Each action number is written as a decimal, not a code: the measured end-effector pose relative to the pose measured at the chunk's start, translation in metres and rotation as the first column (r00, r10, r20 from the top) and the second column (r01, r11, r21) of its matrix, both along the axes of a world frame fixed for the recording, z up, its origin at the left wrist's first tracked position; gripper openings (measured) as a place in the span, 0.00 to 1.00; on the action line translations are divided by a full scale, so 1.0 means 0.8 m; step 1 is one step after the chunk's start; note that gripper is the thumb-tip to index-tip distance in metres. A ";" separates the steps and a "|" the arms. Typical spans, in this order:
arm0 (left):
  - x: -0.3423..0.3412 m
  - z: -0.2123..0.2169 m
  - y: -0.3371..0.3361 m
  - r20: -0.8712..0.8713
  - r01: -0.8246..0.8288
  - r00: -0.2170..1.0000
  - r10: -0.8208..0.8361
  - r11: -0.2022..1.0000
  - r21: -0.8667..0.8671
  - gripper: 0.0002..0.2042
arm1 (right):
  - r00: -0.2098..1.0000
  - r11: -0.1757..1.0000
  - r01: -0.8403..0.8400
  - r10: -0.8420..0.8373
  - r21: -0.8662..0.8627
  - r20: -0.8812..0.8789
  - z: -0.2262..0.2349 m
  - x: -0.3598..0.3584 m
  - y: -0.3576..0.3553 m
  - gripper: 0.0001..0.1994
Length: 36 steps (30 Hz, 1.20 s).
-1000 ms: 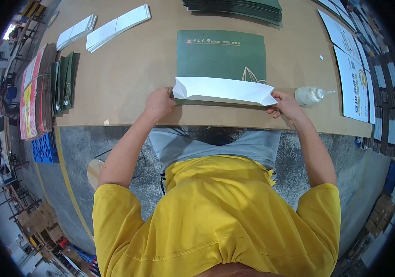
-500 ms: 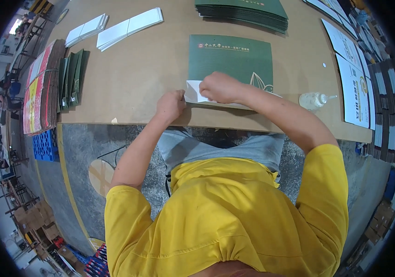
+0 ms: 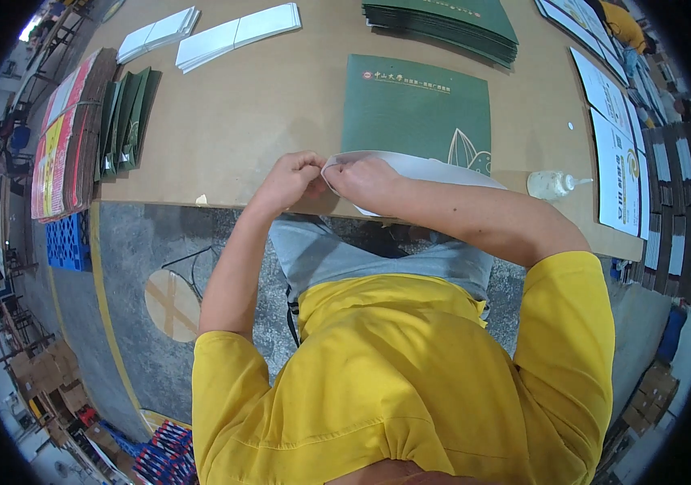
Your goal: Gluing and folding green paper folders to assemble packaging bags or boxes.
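A flat green paper bag [image 3: 417, 113] with gold print and a line drawing lies before me on the table. Its near edge is lifted into a curved lip, baring the white inside [image 3: 442, 171]. My left hand [image 3: 295, 179] is closed, its thumb and fingers pinching the bag's near left corner. Bent over the white lip, my right hand [image 3: 366, 184] has its fingers curled at the same corner, close to the left hand; the fingertips are partly hidden. A clear squeeze bottle [image 3: 551, 185] with a thin nozzle lies to the right of the bag, holding something whitish.
Stacked green bags [image 3: 446, 28] lie at the far side of the brown table [image 3: 224, 137]. White strips in bundles [image 3: 236, 39] are at far left. Folded green pieces [image 3: 130, 121] stand beside a tied bundle [image 3: 71, 137]. White printed sheets [image 3: 616, 166] line the right edge.
The bag's near edge has risen from a small folded corner into a wide curved lip. My right hand has moved nearer and left, close to my left hand.
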<state>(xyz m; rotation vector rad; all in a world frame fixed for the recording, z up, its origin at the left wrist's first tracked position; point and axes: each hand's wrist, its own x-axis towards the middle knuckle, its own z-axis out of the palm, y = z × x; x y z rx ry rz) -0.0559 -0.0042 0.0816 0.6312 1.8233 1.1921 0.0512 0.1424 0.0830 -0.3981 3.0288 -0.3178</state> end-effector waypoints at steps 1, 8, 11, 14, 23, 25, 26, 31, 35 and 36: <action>0.005 0.003 -0.001 -0.008 -0.040 0.999 0.041 0.999 0.008 0.09 | 1.000 0.999 0.023 -0.024 0.037 0.018 0.001 0.002 -0.002 0.07; 0.029 -0.008 0.005 -0.525 -0.032 0.851 -0.002 0.998 -0.057 0.10 | 0.993 0.999 0.039 -0.042 0.028 0.114 -0.002 -0.007 -0.005 0.09; 0.034 -0.006 0.007 -0.534 -0.023 0.846 0.001 0.999 -0.035 0.09 | 0.993 1.000 -0.030 0.029 0.007 0.111 -0.006 -0.005 0.008 0.08; 0.041 -0.005 0.007 -0.633 -0.005 0.774 -0.031 0.999 -0.054 0.10 | 0.987 0.995 -0.070 0.080 -0.076 0.138 -0.001 0.008 0.018 0.08; 0.065 -0.003 0.034 -0.786 0.048 0.610 -0.100 0.995 -0.090 0.11 | 0.899 0.997 0.076 -0.062 -0.015 0.433 0.015 0.019 0.013 0.15; 0.063 0.003 0.032 -0.775 -0.064 0.630 -0.050 0.991 -0.116 0.10 | 0.937 0.964 -0.237 0.194 0.121 0.292 0.020 0.028 0.015 0.14; 0.063 0.003 0.032 -0.773 -0.040 0.631 -0.058 0.994 -0.107 0.10 | 0.940 0.968 -0.214 0.168 0.130 0.296 0.021 0.040 0.017 0.14; 0.065 0.010 0.033 -0.811 -0.054 0.573 -0.115 0.983 -0.177 0.08 | 0.848 0.849 0.190 -0.395 -0.494 -0.353 0.070 0.136 0.036 0.10; 0.062 0.012 0.032 -0.762 -0.082 0.640 -0.102 0.976 -0.200 0.08 | 0.246 -0.030 0.606 -0.943 -0.795 0.223 0.094 0.248 0.113 0.06; 0.061 0.011 0.032 -0.741 -0.082 0.665 -0.099 0.976 -0.204 0.08 | 0.241 -0.037 0.606 -0.944 -0.794 0.228 0.084 0.256 0.124 0.06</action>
